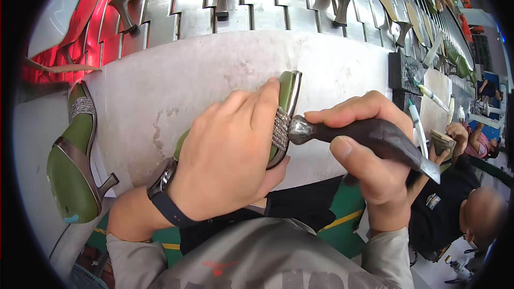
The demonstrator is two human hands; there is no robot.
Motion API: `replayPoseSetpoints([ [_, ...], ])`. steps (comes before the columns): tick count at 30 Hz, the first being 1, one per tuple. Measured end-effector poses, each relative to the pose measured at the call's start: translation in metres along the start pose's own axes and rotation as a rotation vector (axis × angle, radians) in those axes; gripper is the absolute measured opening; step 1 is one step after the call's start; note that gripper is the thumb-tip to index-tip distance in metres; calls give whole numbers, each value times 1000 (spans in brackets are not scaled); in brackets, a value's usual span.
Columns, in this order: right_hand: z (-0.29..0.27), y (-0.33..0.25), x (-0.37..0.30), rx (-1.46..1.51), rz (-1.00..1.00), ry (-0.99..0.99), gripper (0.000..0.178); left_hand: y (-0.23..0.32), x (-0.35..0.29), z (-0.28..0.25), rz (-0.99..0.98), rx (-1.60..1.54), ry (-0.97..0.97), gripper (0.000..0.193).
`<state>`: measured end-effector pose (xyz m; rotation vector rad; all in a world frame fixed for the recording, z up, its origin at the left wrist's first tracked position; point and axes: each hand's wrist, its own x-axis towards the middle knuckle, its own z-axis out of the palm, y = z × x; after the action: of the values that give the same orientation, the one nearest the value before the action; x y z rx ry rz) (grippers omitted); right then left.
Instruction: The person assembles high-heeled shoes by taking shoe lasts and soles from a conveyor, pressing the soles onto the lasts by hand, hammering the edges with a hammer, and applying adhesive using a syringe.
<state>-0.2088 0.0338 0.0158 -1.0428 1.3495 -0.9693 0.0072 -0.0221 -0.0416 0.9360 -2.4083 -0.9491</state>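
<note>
My left hand, with a dark watch on its wrist, is wrapped over a green shoe, hiding much of it. A sparkling rhinestone band crosses the shoe beside my fingers. Gripped in my right hand is a shoemaker's hammer, dark in the middle. Its rounded metal face is at the shoe's edge by the band; whether they touch I cannot tell. The flared metal end points toward the lower right. A second green heeled shoe with a rhinestone band stands at the left.
Beneath my hands is a pale, stained work surface. Beyond it, a slatted metal conveyor carries several tan soles with heels. A black block and marker pens are at the right. A co-worker sits there holding something.
</note>
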Motion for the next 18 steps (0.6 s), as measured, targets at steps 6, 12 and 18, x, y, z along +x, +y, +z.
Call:
replayPoseSetpoints([
  [6,3,-17,13,-103,198,-4,36,-2,0,-3,1,17,7,92],
  [12,7,17,28,-23,-264,191,17,-1,-5,-5,16,40,6,91],
  [18,-10,72,63,216,-207,358,15,-4,-3,-20,-20,131,70,91],
])
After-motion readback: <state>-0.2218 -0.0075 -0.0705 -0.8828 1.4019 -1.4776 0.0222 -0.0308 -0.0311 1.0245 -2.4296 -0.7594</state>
